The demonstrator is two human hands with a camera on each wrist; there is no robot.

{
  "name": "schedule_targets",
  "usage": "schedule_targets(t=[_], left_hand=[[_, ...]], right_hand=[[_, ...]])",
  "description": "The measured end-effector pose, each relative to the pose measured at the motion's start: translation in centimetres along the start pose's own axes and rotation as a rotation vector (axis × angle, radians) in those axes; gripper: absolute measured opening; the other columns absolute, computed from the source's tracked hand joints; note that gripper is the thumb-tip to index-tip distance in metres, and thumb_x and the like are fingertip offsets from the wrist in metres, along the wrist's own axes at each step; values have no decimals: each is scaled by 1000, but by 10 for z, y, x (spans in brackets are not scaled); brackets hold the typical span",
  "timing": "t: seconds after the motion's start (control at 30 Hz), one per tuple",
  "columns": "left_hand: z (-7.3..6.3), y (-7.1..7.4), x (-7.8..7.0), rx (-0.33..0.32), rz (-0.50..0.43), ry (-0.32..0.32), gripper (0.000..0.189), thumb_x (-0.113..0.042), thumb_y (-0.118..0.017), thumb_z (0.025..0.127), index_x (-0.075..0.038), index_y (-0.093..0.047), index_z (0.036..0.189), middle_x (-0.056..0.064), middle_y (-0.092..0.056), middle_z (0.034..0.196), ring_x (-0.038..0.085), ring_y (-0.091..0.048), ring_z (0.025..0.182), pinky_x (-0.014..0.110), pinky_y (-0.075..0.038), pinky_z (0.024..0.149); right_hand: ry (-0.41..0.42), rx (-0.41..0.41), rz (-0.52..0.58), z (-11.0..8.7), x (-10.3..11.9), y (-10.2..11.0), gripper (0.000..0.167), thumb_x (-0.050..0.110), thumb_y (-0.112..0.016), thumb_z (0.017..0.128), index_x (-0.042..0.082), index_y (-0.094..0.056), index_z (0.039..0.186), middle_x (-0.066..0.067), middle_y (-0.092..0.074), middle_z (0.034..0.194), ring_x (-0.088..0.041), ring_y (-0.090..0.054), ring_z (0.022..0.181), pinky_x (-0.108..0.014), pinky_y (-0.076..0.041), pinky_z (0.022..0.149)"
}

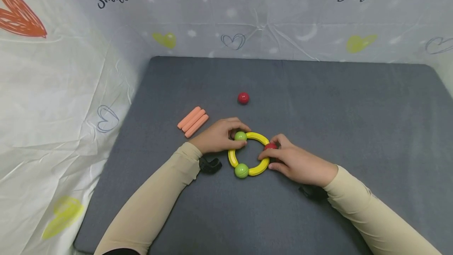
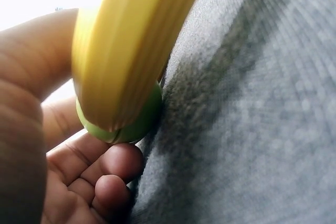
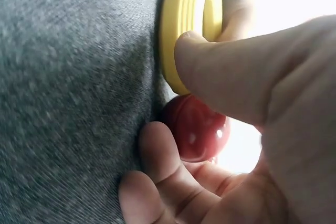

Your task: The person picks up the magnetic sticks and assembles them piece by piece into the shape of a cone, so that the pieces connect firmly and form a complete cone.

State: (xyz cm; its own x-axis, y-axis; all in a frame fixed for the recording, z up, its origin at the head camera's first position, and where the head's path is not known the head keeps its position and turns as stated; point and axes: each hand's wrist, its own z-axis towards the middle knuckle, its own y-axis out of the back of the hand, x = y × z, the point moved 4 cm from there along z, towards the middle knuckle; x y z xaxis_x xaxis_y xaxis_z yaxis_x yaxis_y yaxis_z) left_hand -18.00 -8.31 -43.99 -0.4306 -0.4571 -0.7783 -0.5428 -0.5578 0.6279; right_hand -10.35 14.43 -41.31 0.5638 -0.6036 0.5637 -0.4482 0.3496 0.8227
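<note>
A ring lies on the dark grey table, made of yellow curved rods (image 1: 260,167) with balls at the joints. Its upper green ball (image 1: 240,136) is held between the thumb and fingers of my left hand (image 1: 222,135). The lower green ball (image 1: 242,170) sits at the near side, untouched. My right hand (image 1: 299,162) grips the red ball (image 1: 271,146) on the ring's right side. In the right wrist view, the thumb overlaps the end of a yellow rod (image 3: 181,30), and fingers curl below the red ball (image 3: 197,129). The left wrist view shows a yellow rod (image 2: 131,45) meeting the green ball (image 2: 149,114).
A loose red ball (image 1: 243,98) rests beyond the ring. Several salmon-coloured sticks (image 1: 192,122) lie side by side to the left of it. A white printed cloth (image 1: 212,7) hangs behind the table (image 1: 347,101) and along its left side.
</note>
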Motion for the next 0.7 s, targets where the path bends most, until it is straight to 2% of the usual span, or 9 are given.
schedule_targets(t=[0.2, 0.5, 0.6, 0.7], left_hand=[[0, 0, -1, -4, -1, -2, 33, -29, -75, 97, -19, -73, 128, -7, -65, 107, 12, -56, 88, 29, -48, 77], [0, 1, -1, -6, -6, 1, 32, -29, -76, 97, -19, -73, 127, -7, -64, 105, 12, -56, 87, 29, -47, 76], [0, 1, 0, -7, -6, -6, 32, -29, -76, 97, -20, -73, 127, -7, -64, 105, 12, -56, 87, 28, -48, 76], [0, 0, 0, -6, -12, -11, 33, -29, -77, 97, -19, -73, 128, -7, -65, 105, 12, -56, 87, 29, -48, 76]], right_hand=[[11, -29, -40, 0, 2, -2, 31, 15, -78, 96, 23, -74, 125, -11, -50, 124, -21, -57, 108, -35, -57, 89], [30, -37, 1, 0, 3, 1, 25, 12, -79, 95, 20, -74, 118, -9, -51, 124, -19, -60, 106, -36, -56, 91], [21, -35, 3, 0, 2, 3, 29, 12, -79, 96, 20, -73, 123, -7, -52, 124, -17, -60, 103, -34, -55, 88], [5, -36, 7, -1, 1, 4, 38, 12, -77, 97, 18, -69, 134, -5, -54, 122, -13, -58, 98, -31, -54, 84]])
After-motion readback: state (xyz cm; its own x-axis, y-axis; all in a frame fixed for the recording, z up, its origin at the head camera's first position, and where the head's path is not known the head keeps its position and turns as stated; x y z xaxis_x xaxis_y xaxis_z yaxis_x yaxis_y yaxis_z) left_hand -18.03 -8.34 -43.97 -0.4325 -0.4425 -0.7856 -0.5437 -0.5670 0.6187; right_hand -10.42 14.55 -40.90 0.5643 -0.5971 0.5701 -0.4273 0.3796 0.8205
